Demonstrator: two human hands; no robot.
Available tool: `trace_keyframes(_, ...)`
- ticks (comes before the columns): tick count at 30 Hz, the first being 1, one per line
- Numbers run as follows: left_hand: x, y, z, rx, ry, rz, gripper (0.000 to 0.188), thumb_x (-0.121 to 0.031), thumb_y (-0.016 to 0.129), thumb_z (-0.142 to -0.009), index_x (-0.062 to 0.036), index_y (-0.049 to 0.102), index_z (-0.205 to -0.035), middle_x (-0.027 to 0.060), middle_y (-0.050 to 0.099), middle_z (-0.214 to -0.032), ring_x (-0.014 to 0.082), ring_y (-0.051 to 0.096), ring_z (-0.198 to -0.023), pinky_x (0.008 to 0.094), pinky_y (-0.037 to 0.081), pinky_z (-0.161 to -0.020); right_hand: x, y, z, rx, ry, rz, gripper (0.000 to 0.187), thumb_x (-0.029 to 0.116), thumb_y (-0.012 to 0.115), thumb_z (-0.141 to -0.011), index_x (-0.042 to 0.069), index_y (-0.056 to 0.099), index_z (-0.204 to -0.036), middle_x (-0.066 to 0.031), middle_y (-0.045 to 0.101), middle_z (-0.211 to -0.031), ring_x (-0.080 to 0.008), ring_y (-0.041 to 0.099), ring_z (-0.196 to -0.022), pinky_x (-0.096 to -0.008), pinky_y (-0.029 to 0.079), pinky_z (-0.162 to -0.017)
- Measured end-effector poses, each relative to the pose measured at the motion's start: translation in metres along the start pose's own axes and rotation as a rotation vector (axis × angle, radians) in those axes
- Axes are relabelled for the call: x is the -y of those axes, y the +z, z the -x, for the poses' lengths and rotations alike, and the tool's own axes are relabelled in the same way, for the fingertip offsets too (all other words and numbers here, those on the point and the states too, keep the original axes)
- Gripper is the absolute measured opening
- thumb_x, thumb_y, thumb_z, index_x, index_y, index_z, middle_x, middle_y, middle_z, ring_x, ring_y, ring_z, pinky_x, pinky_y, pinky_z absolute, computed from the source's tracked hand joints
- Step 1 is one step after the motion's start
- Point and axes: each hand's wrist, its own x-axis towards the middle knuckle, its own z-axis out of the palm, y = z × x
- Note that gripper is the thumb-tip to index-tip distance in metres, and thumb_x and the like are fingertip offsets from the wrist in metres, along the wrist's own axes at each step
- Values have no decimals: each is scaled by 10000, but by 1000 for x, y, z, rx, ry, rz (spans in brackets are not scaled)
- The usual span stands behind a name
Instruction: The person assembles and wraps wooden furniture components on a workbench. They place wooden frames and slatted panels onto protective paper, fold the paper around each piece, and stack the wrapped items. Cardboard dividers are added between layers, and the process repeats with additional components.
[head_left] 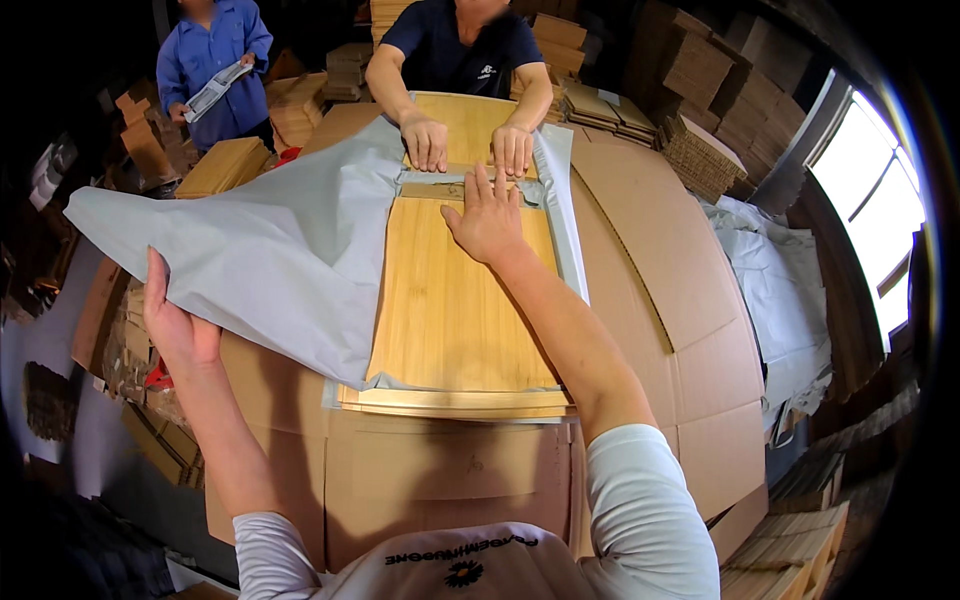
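Note:
A large grey sheet (290, 240), thin and creased, spreads to the left of a pale wooden panel (455, 310). My left hand (185, 325) holds the sheet's raised outer edge, some of its fingers hidden by it. My right hand (488, 222) lies with fingers stretched out over the panel's far end, fingertips at a gap with a brown cardboard strip (428, 190). Beyond the gap lies a second wooden panel (465, 120). Across from me, a co-worker's two hands (424, 142) press down on its near edge. More grey sheet shows along the panels' right side.
Flattened brown cardboard (665, 390) covers the table under the panels. At the right, a whitish crumpled sheet (775, 290) hangs by the table's edge. Cardboard stacks (700, 155) stand at the back right. A person in a blue shirt (213, 60) stands at the back left.

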Motion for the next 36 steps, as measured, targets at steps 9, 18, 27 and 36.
trace_keyframes(9, -8, 11, 10, 14, 3, -5, 422, -234, 519, -1017, 9, 479, -1359, 121, 547, -1361, 279, 540, -1223, 432, 443, -1048, 2, -13, -19, 264, -22, 106, 815, 595, 443, -916, -2, 365, -1465, -167, 275, -1572, -405, 134, -1474, -558, 68, -1182)
trace_keyframes(18, -5, 1, 9, 7, 13, -51, 424, -236, 520, -1017, 9, 473, -1360, 121, 560, -1343, 276, 546, -1215, 429, 448, -1045, -18, 14, -37, 189, -4, -40, 764, 631, 543, -845, -25, 569, -1237, -145, 552, -1280, -319, 478, -1242, -485, 363, -1022)
trace_keyframes(27, 5, -1, 2, 17, 6, -36, 412, -251, 520, -1018, 9, 487, -1336, 120, 567, -1330, 279, 555, -1203, 432, 450, -1042, -13, 11, -38, 140, 14, -72, 712, 608, 597, -828, -11, 607, -1180, -155, 576, -1224, -323, 510, -1194, -483, 393, -976)
trace_keyframes(36, 13, 0, 1, -19, 56, -112, 403, -247, 522, -1016, -1, 496, -1334, 112, 582, -1312, 270, 577, -1180, 434, 477, -1015, -6, 3, -34, 156, 132, -21, 763, 636, 586, -835, -14, 593, -1235, -180, 467, -1401, -413, 372, -1331, -613, 293, -1037)
